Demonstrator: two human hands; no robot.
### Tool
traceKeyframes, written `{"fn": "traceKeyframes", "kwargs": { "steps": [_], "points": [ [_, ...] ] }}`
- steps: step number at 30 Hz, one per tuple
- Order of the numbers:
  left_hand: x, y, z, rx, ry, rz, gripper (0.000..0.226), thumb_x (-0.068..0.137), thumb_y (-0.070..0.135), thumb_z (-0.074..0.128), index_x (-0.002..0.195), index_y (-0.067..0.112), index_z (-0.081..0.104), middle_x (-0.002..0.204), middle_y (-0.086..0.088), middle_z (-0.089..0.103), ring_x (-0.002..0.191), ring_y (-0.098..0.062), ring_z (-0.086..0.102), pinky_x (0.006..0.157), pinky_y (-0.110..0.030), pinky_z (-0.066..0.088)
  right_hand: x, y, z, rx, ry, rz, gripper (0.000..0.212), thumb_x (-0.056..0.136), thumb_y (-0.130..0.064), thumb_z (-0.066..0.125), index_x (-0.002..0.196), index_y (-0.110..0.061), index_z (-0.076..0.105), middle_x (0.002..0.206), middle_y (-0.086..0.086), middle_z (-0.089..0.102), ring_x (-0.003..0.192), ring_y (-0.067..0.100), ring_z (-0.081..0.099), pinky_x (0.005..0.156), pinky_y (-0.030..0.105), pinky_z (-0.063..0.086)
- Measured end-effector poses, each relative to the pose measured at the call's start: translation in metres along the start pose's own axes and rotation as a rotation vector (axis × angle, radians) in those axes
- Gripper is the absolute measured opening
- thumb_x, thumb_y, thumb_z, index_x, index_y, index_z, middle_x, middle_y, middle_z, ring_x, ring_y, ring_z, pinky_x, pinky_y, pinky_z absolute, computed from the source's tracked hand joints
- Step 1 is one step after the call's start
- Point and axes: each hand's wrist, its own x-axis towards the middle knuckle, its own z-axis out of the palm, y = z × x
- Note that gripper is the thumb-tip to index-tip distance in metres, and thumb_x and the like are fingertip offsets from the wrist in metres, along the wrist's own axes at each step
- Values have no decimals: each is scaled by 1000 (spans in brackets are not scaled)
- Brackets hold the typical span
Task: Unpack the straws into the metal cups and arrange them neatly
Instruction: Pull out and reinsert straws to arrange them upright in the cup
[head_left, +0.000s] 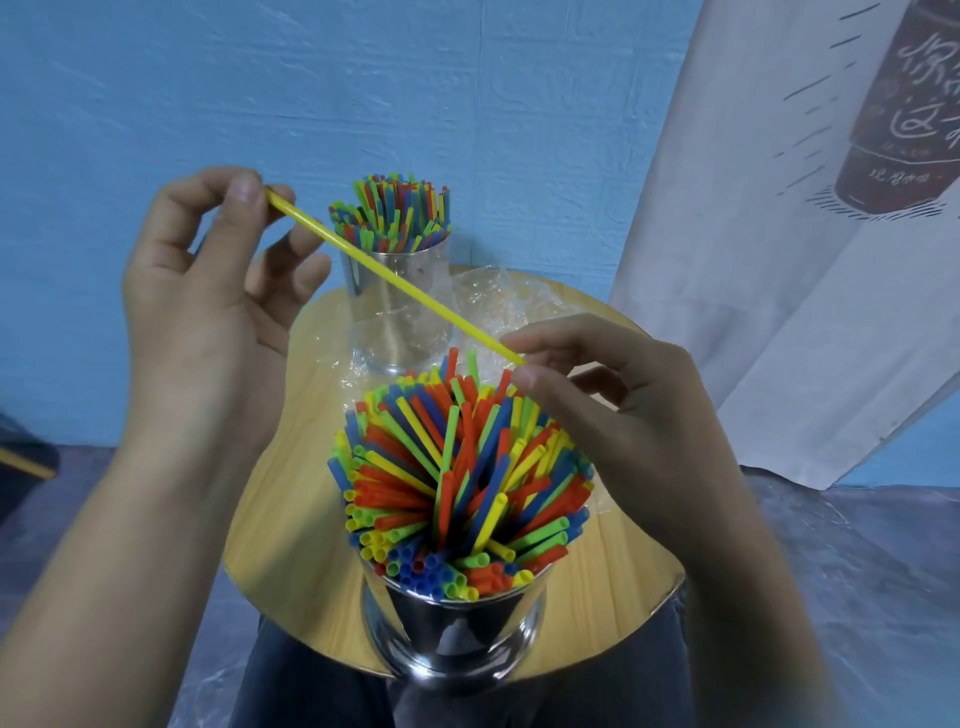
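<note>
A single yellow straw (395, 275) runs slantwise above the table. My left hand (208, 306) pinches its upper left end between thumb and forefinger, and my right hand (618, 395) pinches its lower right end. Below it, at the table's near edge, stands a shiny metal cup (452, 639) crammed with red, blue, green and yellow straws (457, 483) that fan outward. A second metal cup (395, 312) stands at the far side, its own bundle of coloured straws (397, 213) upright inside.
Crumpled clear plastic wrapping (498, 306) lies on the round wooden table (291, 499) between and right of the cups. A blue wall rises behind, and a white printed banner (810, 249) hangs at the right. My legs in dark trousers (311, 691) are under the table's near edge.
</note>
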Motion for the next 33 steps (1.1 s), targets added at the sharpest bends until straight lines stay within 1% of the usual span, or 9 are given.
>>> {"fn": "traceKeyframes", "kwargs": {
  "steps": [4, 6, 11, 14, 18, 22, 28, 30, 33],
  "points": [
    [-4, 0, 4, 113, 43, -55, 10, 103, 19, 60, 93, 23, 59, 91, 7, 72, 80, -14, 71, 74, -25, 56, -1, 1, -5, 153, 123, -16, 15, 97, -17, 66, 102, -29, 74, 87, -6, 75, 84, 15, 70, 70, 27, 54],
    [-6, -2, 3, 320, -18, -36, 14, 100, 17, 64, 88, 23, 62, 84, 6, 73, 80, -16, 71, 72, -29, 56, 0, 1, -8, 298, 198, -4, 14, 95, -13, 68, 98, -25, 75, 86, 0, 76, 77, 14, 68, 69, 29, 52],
    [-16, -3, 8, 672, -295, 2, 12, 94, 20, 72, 83, 22, 67, 81, 4, 75, 79, -5, 70, 77, -20, 52, 2, 0, -8, 644, 351, 38, 11, 89, -24, 68, 92, -21, 78, 80, 5, 72, 70, 17, 62, 65, 26, 50],
    [-18, -1, 7, 777, -477, -86, 12, 87, 36, 72, 87, 24, 71, 88, 0, 73, 85, -4, 70, 80, -20, 52, 4, 1, -11, 639, 460, 48, 20, 101, -25, 57, 93, -19, 75, 84, 3, 69, 76, 18, 64, 65, 26, 51],
    [-16, -1, 0, 850, -681, -212, 22, 85, 48, 73, 105, 39, 73, 102, 14, 73, 101, -4, 70, 89, -29, 52, 4, -1, -17, 599, 532, 39, 27, 110, -21, 44, 93, -13, 63, 85, 2, 69, 79, 19, 66, 63, 26, 53],
    [-10, 2, -5, 961, -795, -313, 47, 67, 66, 69, 113, 57, 67, 113, 26, 68, 103, 1, 66, 84, -27, 52, 2, -5, -20, 489, 487, 4, 28, 111, -18, 41, 92, -11, 60, 79, 1, 68, 75, 18, 65, 64, 28, 53],
    [-8, -3, -1, 876, -700, -328, 26, 68, 44, 76, 93, 43, 73, 90, 24, 69, 76, 2, 65, 71, -23, 49, 0, -5, -8, 185, 153, -5, 10, 102, -16, 59, 107, -21, 66, 85, 3, 70, 75, 23, 70, 69, 38, 58],
    [-9, -4, -1, 864, -686, -332, 23, 69, 44, 82, 88, 36, 73, 86, 20, 68, 73, -1, 64, 70, -23, 47, -1, -4, -3, 183, 137, 0, 26, 98, -13, 68, 118, -29, 61, 83, 6, 67, 74, 24, 69, 69, 40, 59],
    [-9, -4, -1, 885, -657, -312, 28, 69, 46, 86, 87, 29, 72, 85, 18, 68, 71, -3, 64, 66, -22, 46, -2, -3, -1, 169, 147, -15, 47, 94, -13, 74, 128, -38, 53, 78, 5, 66, 72, 20, 67, 68, 30, 56]
  ]
}}
